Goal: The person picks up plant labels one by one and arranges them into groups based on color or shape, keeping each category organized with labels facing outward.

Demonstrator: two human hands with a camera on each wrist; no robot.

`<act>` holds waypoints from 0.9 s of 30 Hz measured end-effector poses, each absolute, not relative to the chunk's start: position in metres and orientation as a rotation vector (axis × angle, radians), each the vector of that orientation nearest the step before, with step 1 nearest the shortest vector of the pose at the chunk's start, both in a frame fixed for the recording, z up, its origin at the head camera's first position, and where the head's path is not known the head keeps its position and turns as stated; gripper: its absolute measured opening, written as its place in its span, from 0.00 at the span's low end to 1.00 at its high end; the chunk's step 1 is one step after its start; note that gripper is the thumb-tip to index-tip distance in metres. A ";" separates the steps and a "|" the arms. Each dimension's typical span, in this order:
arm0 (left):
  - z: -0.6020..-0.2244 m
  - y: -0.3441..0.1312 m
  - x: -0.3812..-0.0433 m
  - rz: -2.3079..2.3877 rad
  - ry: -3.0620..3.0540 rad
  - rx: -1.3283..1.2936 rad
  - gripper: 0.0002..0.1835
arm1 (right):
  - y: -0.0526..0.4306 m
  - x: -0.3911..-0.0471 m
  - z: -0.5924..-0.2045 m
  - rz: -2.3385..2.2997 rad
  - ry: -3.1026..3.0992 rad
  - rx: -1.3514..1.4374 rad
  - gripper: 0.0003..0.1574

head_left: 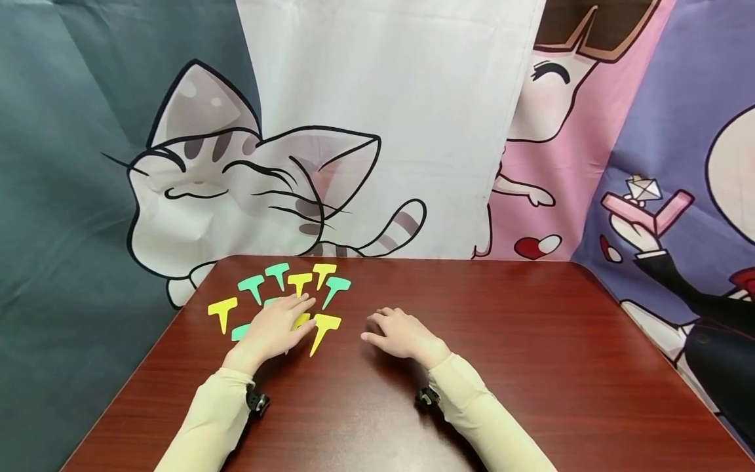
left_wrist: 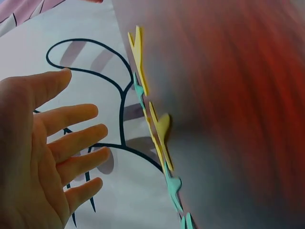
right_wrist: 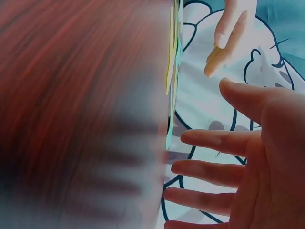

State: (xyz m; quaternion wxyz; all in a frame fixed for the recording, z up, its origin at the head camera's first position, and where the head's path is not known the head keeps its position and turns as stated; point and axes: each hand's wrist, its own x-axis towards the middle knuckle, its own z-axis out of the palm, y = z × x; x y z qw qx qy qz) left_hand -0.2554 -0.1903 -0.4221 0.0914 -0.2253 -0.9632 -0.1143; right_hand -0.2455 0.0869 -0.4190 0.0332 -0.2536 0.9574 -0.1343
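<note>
We read both hands as empty, fingers extended: left hand (head_left: 272,330) over yellow T-tags (head_left: 326,322) and green T-tags (head_left: 337,284), right hand (head_left: 404,334) off to its right; tags lie on the table (head_left: 531,341) around the left hand, probably spaced to stay distinct

We have our left hand (head_left: 272,333) over some of the yellow tags (head_left: 223,306) and green tags (head_left: 277,269) on the table (head_left: 531,341); our right hand (head_left: 404,335) is apart, to their right. Beyond, we see a cartoon-printed cloth (head_left: 407,85).
</note>
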 end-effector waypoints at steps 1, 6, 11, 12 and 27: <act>-0.422 -0.192 -0.255 -0.345 -2.865 -0.667 0.29 | 0.085 -0.245 -0.419 -0.412 2.947 -0.781 0.31; -0.423 -0.204 -0.252 -0.331 -2.862 -0.699 0.28 | 0.075 -0.244 -0.419 -0.402 2.949 -0.788 0.29; -0.425 -0.217 -0.247 -0.300 -2.862 -0.711 0.28 | 0.066 -0.242 -0.419 -0.386 2.955 -0.796 0.28; -0.425 -0.220 -0.246 -0.301 -2.863 -0.713 0.28 | 0.065 -0.241 -0.419 -0.382 2.955 -0.791 0.28; -0.426 -0.251 -0.240 -0.294 -2.905 -0.672 0.26 | 0.048 -0.236 -0.421 -0.361 2.944 -0.756 0.26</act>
